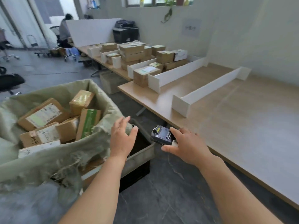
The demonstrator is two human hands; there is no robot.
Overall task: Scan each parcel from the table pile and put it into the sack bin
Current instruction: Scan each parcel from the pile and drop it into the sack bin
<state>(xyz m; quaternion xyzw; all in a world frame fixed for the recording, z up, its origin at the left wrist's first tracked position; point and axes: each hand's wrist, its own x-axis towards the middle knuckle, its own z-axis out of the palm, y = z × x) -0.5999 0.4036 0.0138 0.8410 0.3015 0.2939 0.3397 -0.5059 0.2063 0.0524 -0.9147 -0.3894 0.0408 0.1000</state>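
Hovering at about 7 o'clock, the left hand (122,138) is spread flat with straight fingers, holding nothing, over the right edge of the sack (48,160). At 5 o'clock the right hand (187,146) grips a black scanner (161,135), thumb and fingers curled round its body, its head pointing toward 11 o'clock. Brown parcels (43,114) lie jumbled inside the sack at 9 o'clock, several with labels showing. A grey crate (140,155) stands just beside the sack, under the hands. The pile (132,52) of boxes sits at 12 o'clock on the table (234,120), among white dividers (208,88).
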